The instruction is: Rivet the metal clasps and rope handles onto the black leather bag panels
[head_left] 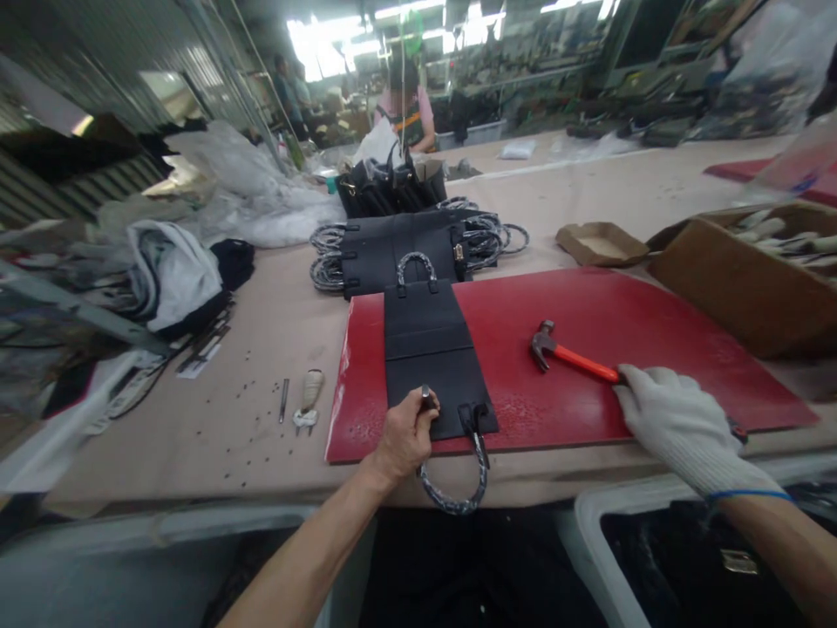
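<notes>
The red mat is lying on the tabletop, its near edge running close to the tabletop's front edge. To the mat's left, bare tabletop is showing, dotted with small dark specks and carrying an awl-like tool and a thin metal pin. The right half of the mat is lying open apart from the hammer.

Behind the mat's far edge, a stack of flat black bag panels with wrapped handles is resting. Beyond the mat's right far corner, a shallow cardboard tray is sitting, contents not discernible, and a larger cardboard box is holding pale long pieces.

The black bag panel is lying flat across the mat's left part, one wrapped handle hanging over the near edge.

The left hand is reaching in from below, bare, fingers pinched together on a small metal piece at the panel's near edge. The right hand, in a white glove, is lying palm-down over the mat's near edge, fingers closing on the hammer's orange grip end.
</notes>
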Demonstrator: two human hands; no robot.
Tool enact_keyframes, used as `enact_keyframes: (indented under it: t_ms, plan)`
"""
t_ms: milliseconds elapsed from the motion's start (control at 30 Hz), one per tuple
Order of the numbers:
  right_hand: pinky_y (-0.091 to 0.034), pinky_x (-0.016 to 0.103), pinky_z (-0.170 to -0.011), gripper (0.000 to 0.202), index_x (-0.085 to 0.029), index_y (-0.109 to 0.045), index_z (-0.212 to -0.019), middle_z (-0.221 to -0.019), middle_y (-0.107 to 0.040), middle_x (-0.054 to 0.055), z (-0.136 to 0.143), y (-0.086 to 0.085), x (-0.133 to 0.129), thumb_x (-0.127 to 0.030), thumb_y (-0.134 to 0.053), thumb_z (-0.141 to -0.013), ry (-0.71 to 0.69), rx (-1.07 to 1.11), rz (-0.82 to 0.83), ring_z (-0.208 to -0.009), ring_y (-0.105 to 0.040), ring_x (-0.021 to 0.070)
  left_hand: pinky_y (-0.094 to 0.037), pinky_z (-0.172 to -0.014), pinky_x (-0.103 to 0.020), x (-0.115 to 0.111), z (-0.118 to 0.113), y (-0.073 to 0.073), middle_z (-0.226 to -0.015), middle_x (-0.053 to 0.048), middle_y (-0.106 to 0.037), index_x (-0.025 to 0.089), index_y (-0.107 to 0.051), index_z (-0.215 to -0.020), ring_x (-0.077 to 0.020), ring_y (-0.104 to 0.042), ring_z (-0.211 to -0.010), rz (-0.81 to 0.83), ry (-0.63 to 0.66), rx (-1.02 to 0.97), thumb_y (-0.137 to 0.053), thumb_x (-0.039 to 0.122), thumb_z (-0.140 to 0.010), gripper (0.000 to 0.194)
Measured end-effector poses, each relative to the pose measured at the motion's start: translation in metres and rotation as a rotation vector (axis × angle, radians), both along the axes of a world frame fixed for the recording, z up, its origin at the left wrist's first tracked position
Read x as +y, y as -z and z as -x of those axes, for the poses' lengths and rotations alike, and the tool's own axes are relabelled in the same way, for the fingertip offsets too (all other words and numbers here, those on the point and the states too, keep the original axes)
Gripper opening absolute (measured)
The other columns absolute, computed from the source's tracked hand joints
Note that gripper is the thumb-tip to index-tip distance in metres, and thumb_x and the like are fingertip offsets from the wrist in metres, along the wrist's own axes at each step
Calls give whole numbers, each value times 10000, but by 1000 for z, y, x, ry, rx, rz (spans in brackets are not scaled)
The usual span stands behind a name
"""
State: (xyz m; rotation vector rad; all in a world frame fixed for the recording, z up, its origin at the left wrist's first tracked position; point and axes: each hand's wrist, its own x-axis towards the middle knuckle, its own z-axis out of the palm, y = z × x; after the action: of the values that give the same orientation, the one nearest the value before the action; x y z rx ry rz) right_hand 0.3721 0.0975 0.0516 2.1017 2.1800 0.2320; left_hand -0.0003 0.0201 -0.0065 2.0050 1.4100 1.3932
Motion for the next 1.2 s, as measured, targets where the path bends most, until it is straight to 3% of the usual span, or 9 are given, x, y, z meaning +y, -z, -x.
enact_keyframes:
  t_ms: [167, 300, 533, 700, 833, 900, 1067, 1200]
  plan:
    - [-453, 434, -730, 476, -91, -598, -1273, -1059, -655, 232, 8, 0, 0, -314, -236, -1059, -10, 1, 101, -911, -677, 371, -575, -733, -261, 2, 0, -6, -870, -38, -713, 206, -593, -1046, -156, -707, -759, 33, -13, -67, -494, 136, -940, 161]
    - [-453, 383, -678, 425, -125, -598, -1171, -1027, -702, 203, 21, -5, 1, -336, -245, -1068, 85, 94, 166, -824, -715, 305, -591, -740, -274, 3, 2, -11, -854, -39, -733, 199, -598, -1011, -156, -715, -761, 111, -5, -186, -514, 152, -938, 120]
    - [-466, 390, -687, 479, -114, -588, -1177, -1020, -706, 217, 59, -10, -3, -373, -200, -1067, 170, 177, 197, -871, -730, 329, -637, -813, -321, 1, 11, -16, -892, -66, -771, 178, -643, -968, -186, -770, -846, 282, -13, -438, -622, 269, -931, 100]
    - [-493, 456, -700, 530, -112, -584, -1190, -1079, -660, 226, 72, -4, -5, -425, -176, -1062, 160, 138, 185, -906, -715, 387, -661, -817, -355, -4, 20, -18, -921, -62, -769, 167, -652, -954, -209, -791, -844, 333, -135, -636, -739, 368, -882, 231]
    - [-496, 453, -688, 543, -118, -590, -1173, -1050, -656, 206, 71, 0, -5, -437, -165, -1064, 154, 107, 168, -890, -711, 382, -625, -728, -267, -5, 21, -17, -847, -35, -747, 160, -669, -882, -156, -753, -735, 262, -337, -499, -783, 338, -854, 213]
    - [-486, 442, -671, 540, -119, -592, -1163, -1031, -658, 197, 71, 1, -5, -436, -166, -1065, 151, 93, 156, -872, -711, 374, -617, -726, -262, -3, 18, -16, -855, -39, -749, 161, -675, -893, -157, -756, -745, 247, -370, -447, -760, 324, -869, 185]
    - [-464, 428, -652, 547, -137, -594, -1149, -1029, -660, 184, 72, 1, -4, -440, -146, -1066, 174, 89, 173, -860, -712, 362, -641, -827, -335, 1, 16, -14, -945, -64, -788, 182, -587, -1075, -203, -801, -875, 282, -272, -556, -692, 305, -908, 232]
    - [-444, 433, -632, 514, -146, -605, -1130, -1038, -671, 197, 72, 3, -3, -430, -182, -1065, 178, 96, 158, -849, -709, 362, -637, -872, -338, -2, 31, -16, -1005, -80, -791, 180, -663, -1056, -202, -782, -939, 326, -125, -359, -699, 308, -925, 187]
